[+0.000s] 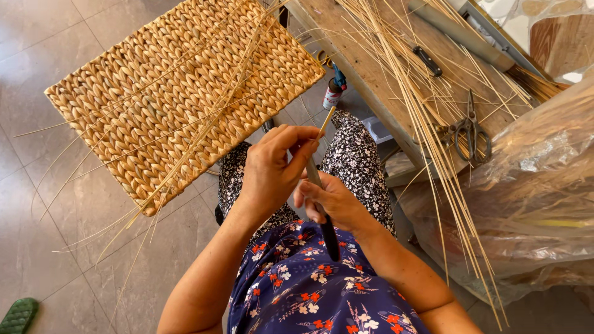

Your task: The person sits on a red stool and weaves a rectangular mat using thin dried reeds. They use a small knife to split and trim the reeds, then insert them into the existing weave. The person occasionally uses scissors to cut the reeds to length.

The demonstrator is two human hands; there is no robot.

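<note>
Seated over your lap, you pinch a thin pale reed [326,121] between the thumb and fingers of your left hand [272,170], its grip closed near the strip's upper end so the tip stands clear above the knuckles. Your right hand [334,201] has its grip wrapped around a dark-handled knife [326,230], the handle pointing back toward your flowered dress and the blade laid up along the reed, a hold that seems meant to steady the cut close to your body. Just ahead, a woven mat [179,93] lies tilted over your knees, loose strands trailing off its edge to the tiled floor [55,247]. To your right, a wooden worktop [371,68] carries a spread bundle of reeds [433,117] and scissors [473,133], all within easy reach.
</note>
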